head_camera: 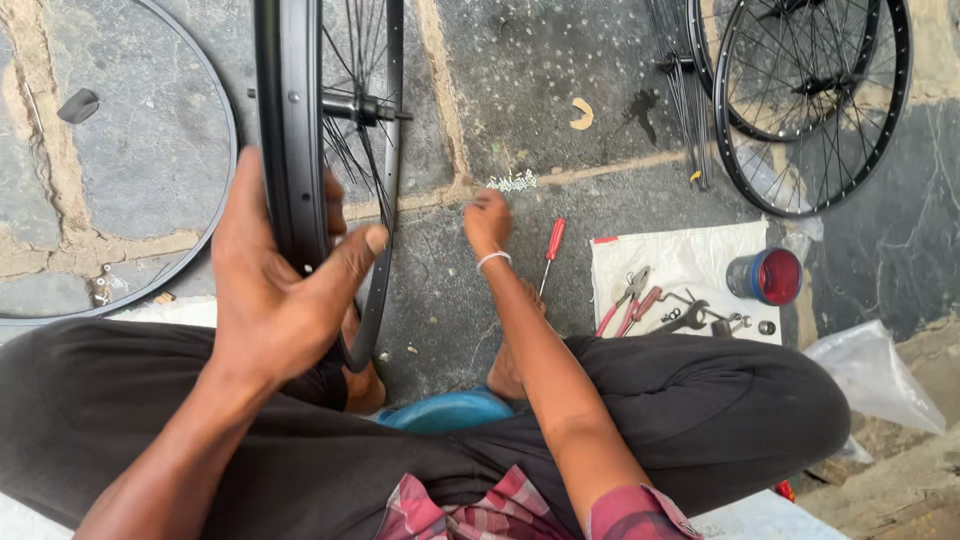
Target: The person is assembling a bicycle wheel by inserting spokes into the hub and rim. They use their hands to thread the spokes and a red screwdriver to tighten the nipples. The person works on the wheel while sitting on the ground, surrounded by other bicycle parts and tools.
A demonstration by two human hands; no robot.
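your left hand [270, 290] grips the black wheel rim [290, 130] upright; keep it steady. right hand [487, 222] pinches closed near small nipples [512, 182] on the floor; contents unclear.

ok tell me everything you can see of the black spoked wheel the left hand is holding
The black spoked bicycle wheel stands upright on its edge between the seated person's knees, seen edge-on. It has a wide dark rim that looks like metal, with no tyre, thin spokes and a black hub with an axle sticking out sideways. The left hand grips the rim, thumb across it. Its top runs out of frame and its lower edge sits by a bare foot.
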